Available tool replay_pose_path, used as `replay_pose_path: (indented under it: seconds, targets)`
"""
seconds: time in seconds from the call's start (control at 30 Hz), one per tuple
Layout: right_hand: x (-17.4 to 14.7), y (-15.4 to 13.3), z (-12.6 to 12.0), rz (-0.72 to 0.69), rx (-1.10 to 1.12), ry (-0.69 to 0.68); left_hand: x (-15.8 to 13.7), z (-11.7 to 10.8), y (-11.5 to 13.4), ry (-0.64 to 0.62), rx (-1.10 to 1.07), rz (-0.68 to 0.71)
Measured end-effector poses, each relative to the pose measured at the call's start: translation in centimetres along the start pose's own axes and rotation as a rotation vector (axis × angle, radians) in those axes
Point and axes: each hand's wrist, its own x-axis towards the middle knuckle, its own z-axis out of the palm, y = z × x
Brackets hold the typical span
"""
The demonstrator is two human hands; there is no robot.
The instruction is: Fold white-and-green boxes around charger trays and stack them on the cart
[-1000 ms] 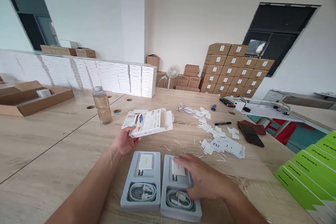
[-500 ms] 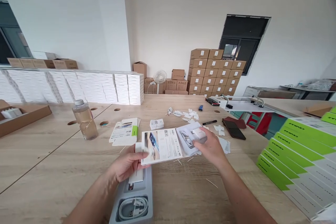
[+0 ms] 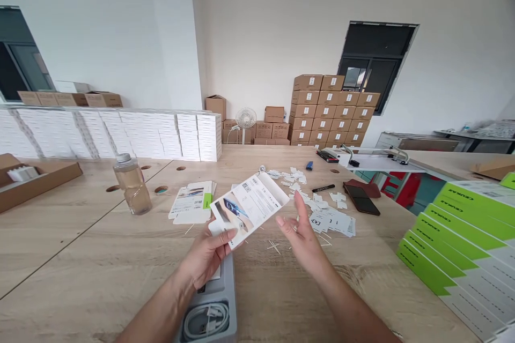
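Note:
My left hand point(image 3: 207, 257) is closed around the lower left end of a white printed box point(image 3: 257, 206), thumb on top. The box is tilted above the table, with a blue picture on its face and a pale flap or opening at its right end. Just right of that end, my right hand point(image 3: 303, 241) is open, fingers apart, and holds nothing. Below my left hand lies a grey tray point(image 3: 230, 300) with a coiled white cable point(image 3: 207, 320) in its near compartment. My left hand and wrist cover part of the tray.
Flat printed cartons point(image 3: 192, 202) lie behind my left hand, near a water bottle point(image 3: 132, 185). Paper cards point(image 3: 333, 222), a black marker point(image 3: 323, 188) and a phone point(image 3: 362, 199) lie to the right. Green-and-white boxes point(image 3: 454, 236) are stacked at the right edge.
The coiled cable and white charger at the box's right end are no longer visible. My right hand has let go and moved slightly down and left. The small white box behind is now hidden.

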Motion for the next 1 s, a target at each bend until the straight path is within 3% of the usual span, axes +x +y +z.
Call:
replay_pose_path:
  seconds: [0.17,0.4,0.73,1.0]
  targets:
    - [0.3,0.5,0.0,0.124,0.454,-0.096,-0.6,-0.1,0.7,-0.122,0.075,-0.087]
    - [-0.2,-1.3,-0.8,0.145,0.49,-0.406,-1.4,0.4,2.5,-0.025,0.396,0.103]
    - [-0.2,-0.5,0.6,0.118,0.405,-0.225,-1.4,1.1,0.6,0.033,0.503,0.247]
    - [-1.2,-0.3,1.4,0.163,0.388,-0.245,-1.9,1.2,1.4,0.036,0.319,0.117]
